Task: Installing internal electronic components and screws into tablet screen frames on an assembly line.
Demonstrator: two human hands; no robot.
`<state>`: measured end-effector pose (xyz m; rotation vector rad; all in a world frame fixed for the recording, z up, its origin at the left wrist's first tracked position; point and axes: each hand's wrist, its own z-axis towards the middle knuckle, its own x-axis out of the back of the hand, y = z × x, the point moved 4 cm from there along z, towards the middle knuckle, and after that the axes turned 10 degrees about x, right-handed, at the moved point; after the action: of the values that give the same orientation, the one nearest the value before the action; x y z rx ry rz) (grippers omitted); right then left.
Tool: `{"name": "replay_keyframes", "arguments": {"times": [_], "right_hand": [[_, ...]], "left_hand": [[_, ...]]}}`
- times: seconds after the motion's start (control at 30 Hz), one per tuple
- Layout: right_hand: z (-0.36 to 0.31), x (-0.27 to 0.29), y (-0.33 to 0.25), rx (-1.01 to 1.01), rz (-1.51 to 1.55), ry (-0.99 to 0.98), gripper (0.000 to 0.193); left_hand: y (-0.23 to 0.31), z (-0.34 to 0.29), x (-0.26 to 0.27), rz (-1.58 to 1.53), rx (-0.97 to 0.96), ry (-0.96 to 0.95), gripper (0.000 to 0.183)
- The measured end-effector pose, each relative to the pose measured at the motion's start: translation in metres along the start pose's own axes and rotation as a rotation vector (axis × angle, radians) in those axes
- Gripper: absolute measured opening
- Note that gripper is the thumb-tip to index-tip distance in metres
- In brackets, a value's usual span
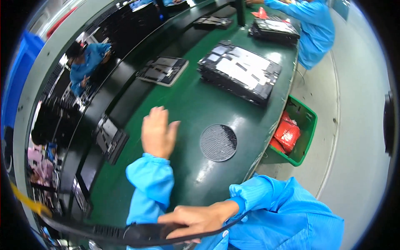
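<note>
The right hand [196, 220] pinches a thin black panel [125, 234] by its edge (probably light, bendable) at the table's [183, 104] near edge; the left hand [157, 132] hovers, fingers spread.

Red packages [286, 134] lay in green bin [309, 125] beside the bench; white labels [239, 68] covered the dark panel stack.

Long curved green desk [196, 104], round grey ridged mat [218, 142] near its front edge, stack of black panels with silver patches [239, 71] farther along, another dark stack [274, 30] beyond it, black conveyor belt [125, 89] alongside carrying flat dark panels [163, 70].
</note>
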<state>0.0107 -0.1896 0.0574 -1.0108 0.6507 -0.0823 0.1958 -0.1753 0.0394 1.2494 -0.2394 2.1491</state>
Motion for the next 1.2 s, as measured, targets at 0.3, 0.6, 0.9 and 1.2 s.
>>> {"name": "replay_keyframes", "arguments": {"times": [0.3, 0.6, 0.9, 1.2], "right_hand": [[-0.061, -0.018, -0.075, 0.011, -0.234, -0.067, 0.046], [-0.063, 0.01, -0.05, 0.339, -0.399, 0.107, 0.044], [-0.071, 0.025, -0.083, 0.201, -0.164, 0.075, 0.041], [-0.07, 0.131, -0.113, 0.466, -0.52, 0.79, 0.039]], "left_hand": [[0.23, 0.053, -0.079, 0.092, -0.464, -0.072, 0.073], [0.232, 0.106, -0.056, -0.111, -0.589, -0.109, 0.048], [0.128, 0.106, 0.049, -0.277, -0.211, 0.319, 0.041], [0.015, -0.085, 0.117, 0.019, 0.058, 0.359, 0.046]]}}
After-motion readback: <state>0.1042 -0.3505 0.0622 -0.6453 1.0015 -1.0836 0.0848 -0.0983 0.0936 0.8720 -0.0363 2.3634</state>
